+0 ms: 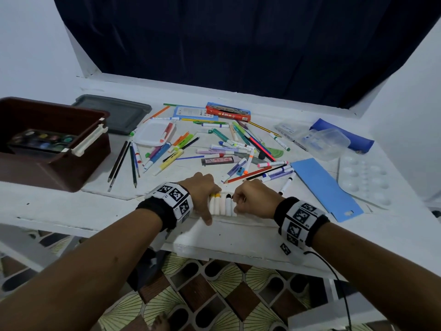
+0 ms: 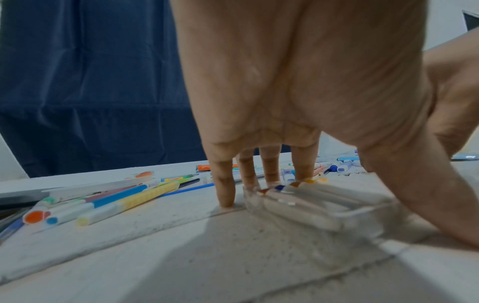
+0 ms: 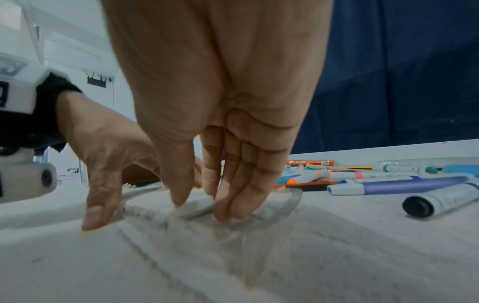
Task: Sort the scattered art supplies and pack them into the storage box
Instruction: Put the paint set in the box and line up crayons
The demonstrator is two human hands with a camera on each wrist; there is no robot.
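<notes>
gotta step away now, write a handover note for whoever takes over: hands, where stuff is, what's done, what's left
Left hand: fingers spread straight, steadying the clear marker case at the table's near edge.
Right hand: fingertips on the case's other end; grip unclear.
The case holds a row of white-barrelled markers.
Storage box stands open at far left, with the paint palette inside; its grey lid lies behind it.
Done: palette packed, one marker set gathered.
Left: the scattered pens and pencils, blue pouch and white mixing tray, all on the table.
</notes>
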